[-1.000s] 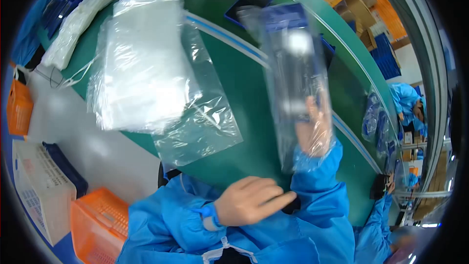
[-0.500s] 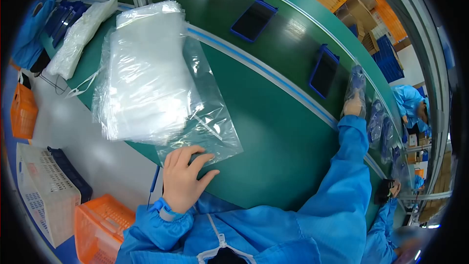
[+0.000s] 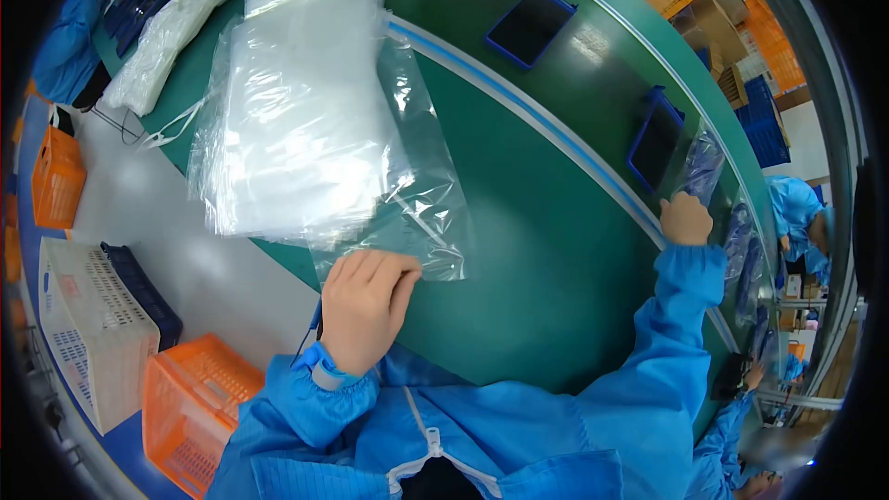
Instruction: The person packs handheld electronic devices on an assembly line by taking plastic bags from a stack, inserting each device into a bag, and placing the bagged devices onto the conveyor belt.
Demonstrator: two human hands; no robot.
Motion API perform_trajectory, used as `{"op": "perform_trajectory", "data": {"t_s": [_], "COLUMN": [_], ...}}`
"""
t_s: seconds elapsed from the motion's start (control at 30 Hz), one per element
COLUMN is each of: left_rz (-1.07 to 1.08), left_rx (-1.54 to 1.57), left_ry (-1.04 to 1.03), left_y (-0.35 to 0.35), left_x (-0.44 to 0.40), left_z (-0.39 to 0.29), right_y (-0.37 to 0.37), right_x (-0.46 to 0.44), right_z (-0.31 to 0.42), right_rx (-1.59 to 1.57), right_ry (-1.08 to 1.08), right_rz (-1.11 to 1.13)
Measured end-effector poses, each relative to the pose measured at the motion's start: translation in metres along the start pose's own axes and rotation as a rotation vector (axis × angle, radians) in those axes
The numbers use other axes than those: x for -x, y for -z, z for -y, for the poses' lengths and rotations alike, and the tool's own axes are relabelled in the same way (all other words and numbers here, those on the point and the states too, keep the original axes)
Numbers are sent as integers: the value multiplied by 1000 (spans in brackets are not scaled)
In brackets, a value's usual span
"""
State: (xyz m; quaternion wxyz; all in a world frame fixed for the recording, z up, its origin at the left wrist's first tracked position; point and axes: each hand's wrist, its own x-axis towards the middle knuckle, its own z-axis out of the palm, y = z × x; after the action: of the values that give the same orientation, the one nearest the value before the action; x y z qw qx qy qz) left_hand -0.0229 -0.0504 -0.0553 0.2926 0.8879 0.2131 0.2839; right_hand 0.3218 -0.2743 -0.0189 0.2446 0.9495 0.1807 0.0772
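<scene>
A thick stack of clear plastic bags [image 3: 310, 120] lies on the green table, with one loose clear plastic bag [image 3: 435, 236] sticking out at its lower right. My left hand [image 3: 364, 310] is at the near edge of that bag, thumb and fingers pressed together on it. On the far right my right hand [image 3: 687, 220] is curled closed at the near end of a blue item in a clear bag [image 3: 705, 167]. The fingertips are hidden, so any hold on that bag cannot be made out. Two dark-screened tablets in blue frames [image 3: 532, 26] [image 3: 656, 141] lie on the belt.
More bagged blue items [image 3: 739, 241] lie along the belt's right side. A metal rail with a blue stripe [image 3: 519, 102] divides belt and table. A white plastic bundle [image 3: 176, 37] lies at upper left. Orange [image 3: 190, 407] and white [image 3: 97, 343] crates stand at lower left. Other people in blue sit nearby.
My left hand's spread fingers have closed together at the bag's edge. My right hand has drawn back slightly from over the bagged blue item and curled. The view has shifted a little.
</scene>
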Motion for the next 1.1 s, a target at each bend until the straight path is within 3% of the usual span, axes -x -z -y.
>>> {"op": "perform_trajectory", "data": {"t_s": [0.07, 0.13, 0.27, 0.33, 0.53, 0.87, 1.0, 1.1], "left_rz": [-18, -49, -82, -60, -29, -33, -51, -195], "left_rx": [54, 85, 108, 126, 147, 359, 599, 707], "left_ry": [48, 55, 71, 114, 86, 136, 429, 481], "left_y": [-1, -7, -10, -10, -8, 1, 7, 7], "left_x": [0, 0, 0, 2, 3, -1, 1, -3], "left_z": [1, 9, 10, 11, 17, 23, 30, 41], "right_y": [34, 61, 77, 80, 78, 79, 82, 76], "right_x": [32, 60, 104, 116, 134, 132, 127, 116], "right_z": [25, 51, 105, 127, 180, 188, 192, 190], "right_rx": [-261, -766, -1148, -1295, -1781, -1638, -1626, -1505], "right_ry": [222, 553, 903, 909, 620, 585, 638, 662], "right_rz": [1, 192, 481, 718, 938, 652, 628, 594]}}
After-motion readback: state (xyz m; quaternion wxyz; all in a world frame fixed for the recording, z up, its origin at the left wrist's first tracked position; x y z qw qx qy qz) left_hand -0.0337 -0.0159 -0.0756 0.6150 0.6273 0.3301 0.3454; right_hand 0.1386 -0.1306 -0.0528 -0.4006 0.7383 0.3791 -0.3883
